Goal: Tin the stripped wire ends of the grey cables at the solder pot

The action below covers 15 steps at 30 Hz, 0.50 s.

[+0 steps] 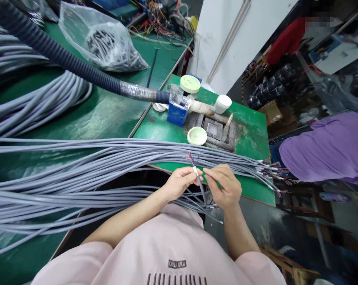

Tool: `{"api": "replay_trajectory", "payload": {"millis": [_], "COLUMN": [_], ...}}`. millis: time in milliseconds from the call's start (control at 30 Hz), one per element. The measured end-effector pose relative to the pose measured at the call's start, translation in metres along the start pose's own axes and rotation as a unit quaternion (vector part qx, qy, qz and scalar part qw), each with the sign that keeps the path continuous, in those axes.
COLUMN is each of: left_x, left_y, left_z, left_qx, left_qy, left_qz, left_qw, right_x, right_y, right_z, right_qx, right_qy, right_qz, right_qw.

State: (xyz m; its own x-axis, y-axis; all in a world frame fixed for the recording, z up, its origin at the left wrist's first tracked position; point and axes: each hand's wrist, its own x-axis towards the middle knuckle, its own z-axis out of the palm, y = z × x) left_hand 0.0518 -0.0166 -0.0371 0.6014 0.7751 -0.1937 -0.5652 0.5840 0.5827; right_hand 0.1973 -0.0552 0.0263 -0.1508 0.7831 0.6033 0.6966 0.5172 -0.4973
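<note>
My left hand (180,182) pinches a grey cable (201,188) near its stripped end. A white band wraps the cable there, and thin coloured wires (191,159), red and blue among them, fan out above it. Just right of the cable is my right hand (225,185), its thumb and fingertips pressed together. Whether anything small lies between those fingertips I cannot make out. Behind both hands a long bundle of grey cables (116,158) stretches across the green table (250,126), with stripped wire ends at the right. More grey cables (107,200) lie nearer my body.
A square metal pot (214,130) holds a brush-like stick (228,126). Around it are a pale green lid (197,135), a white tub (222,103) and a ribbed hose (107,81) on a blue box (177,114). A person in purple (330,148) is at the right.
</note>
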Motion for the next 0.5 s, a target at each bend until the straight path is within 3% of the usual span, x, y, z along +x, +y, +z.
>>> {"api": "replay_trajectory", "payload": {"millis": [133,267,400,500], "left_x": [0.000,0.000,0.001,0.000], "left_y": [0.009,0.014,0.014,0.016], "left_z": [0.005,0.007,0.006,0.007], "left_qx": [-0.068,-0.105,-0.095,-0.044], "left_qy": [-0.005,-0.009,-0.026,-0.029], "left_qz": [-0.025,-0.036,-0.034,-0.015], "left_qw": [0.997,0.994,0.995,0.999], "right_x": [-0.003,-0.003,-0.002,-0.001], "right_y": [0.009,0.010,0.010,0.013], "right_z": [-0.005,-0.004,0.001,0.000], "right_qx": [-0.019,-0.053,-0.067,-0.064], "right_qy": [-0.063,-0.087,-0.116,-0.093], "right_qz": [-0.079,-0.136,-0.154,-0.169], "right_qw": [0.995,0.985,0.979,0.979]}}
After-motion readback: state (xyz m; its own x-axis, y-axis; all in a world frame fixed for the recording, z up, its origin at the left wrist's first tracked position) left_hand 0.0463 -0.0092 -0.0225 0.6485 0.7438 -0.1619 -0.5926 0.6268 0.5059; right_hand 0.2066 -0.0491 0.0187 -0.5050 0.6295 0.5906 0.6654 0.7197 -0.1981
